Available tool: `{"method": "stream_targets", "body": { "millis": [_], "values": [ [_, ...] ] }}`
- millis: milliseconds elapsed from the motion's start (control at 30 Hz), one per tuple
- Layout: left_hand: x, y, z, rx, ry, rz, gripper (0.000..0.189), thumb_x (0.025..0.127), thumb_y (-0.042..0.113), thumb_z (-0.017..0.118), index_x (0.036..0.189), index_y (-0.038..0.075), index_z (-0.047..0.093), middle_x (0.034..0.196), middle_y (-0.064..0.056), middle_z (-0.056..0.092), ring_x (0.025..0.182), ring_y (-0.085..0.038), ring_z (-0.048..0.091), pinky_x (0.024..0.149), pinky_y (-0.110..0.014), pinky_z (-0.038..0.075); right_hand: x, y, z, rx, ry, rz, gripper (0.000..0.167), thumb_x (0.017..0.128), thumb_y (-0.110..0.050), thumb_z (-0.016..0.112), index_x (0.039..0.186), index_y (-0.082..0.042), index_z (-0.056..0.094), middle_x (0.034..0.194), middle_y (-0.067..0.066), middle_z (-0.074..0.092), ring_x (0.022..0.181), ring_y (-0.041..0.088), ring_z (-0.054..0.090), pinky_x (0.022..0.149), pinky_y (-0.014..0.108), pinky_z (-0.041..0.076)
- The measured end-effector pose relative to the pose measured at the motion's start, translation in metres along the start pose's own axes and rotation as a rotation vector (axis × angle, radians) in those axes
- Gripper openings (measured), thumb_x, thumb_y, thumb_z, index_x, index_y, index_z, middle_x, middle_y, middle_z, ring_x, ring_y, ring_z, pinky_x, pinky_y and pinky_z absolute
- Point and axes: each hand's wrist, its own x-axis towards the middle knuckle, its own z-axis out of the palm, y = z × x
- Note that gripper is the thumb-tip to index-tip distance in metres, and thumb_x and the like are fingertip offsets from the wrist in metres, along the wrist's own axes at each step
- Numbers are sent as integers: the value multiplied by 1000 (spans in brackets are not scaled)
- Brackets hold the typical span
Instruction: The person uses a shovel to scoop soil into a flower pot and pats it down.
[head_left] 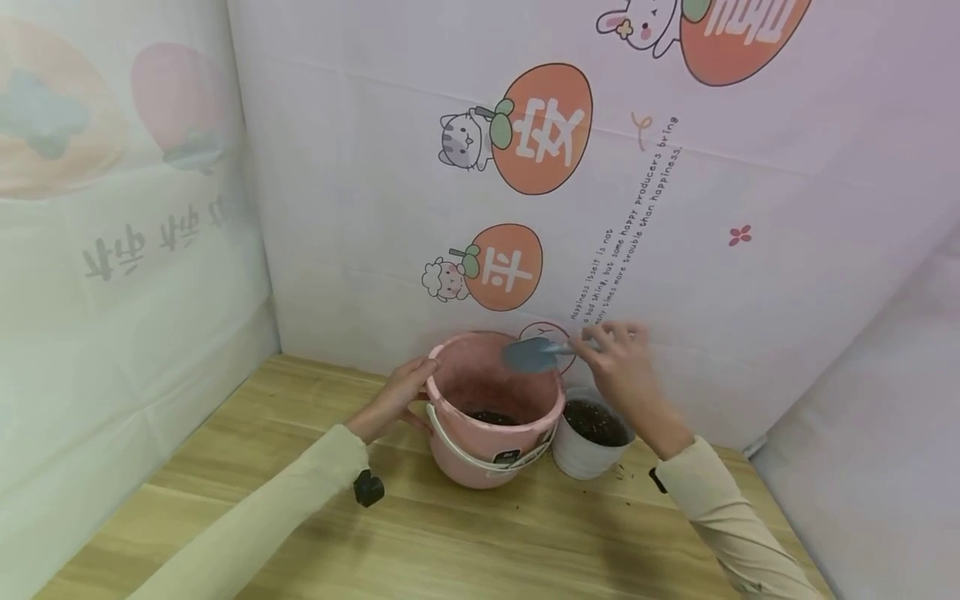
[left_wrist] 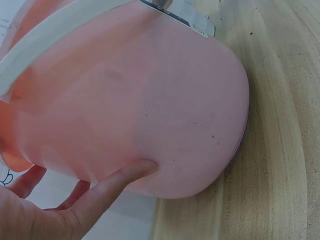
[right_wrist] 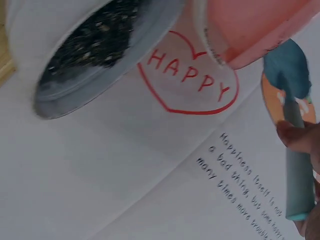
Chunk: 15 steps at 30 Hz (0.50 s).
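A pink bucket (head_left: 468, 462) with a white handle stands on the table, dark soil (head_left: 491, 417) low inside it. My left hand (head_left: 397, 396) grips its left side: fingers at the rim, thumb (left_wrist: 125, 175) against the outer wall. Above the bucket's right rim, my right hand (head_left: 618, 367) holds a small blue-grey trowel (head_left: 531, 356) by its handle. The trowel's blade points left over the bucket's opening. Close against the bucket's right side is a white pot (head_left: 585, 462) holding dark soil (right_wrist: 92, 40) with pale specks, below my right hand.
The wood-grain table (head_left: 442, 550) carries a few soil crumbs (head_left: 621, 473) near the white pot. Right behind the bucket and pot rises a white printed cloth (head_left: 375, 208). Further cloth walls (head_left: 135, 333) enclose the left and right sides.
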Motion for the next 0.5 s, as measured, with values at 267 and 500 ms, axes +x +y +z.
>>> {"method": "stream_targets", "body": {
  "millis": [267,500],
  "values": [
    [-1,-2,2,-4,4,-11,49,110,41,47,137,0,50,155,-23,43,129,-45,56,63,-54,68,22,-16,8,-101,-213,-92,30,80,0,84,105,-16,79,105,5,67,98,30,56,84,50,51],
    [1,-3,0,-6,-4,2,48,110,42,46,132,-1,51,148,-25,47,125,-43,58,62,-53,68,42,-35,25,-204,-413,-164,18,83,-8,83,93,-22,81,96,0,69,93,26,53,79,46,48]
  ]
}}
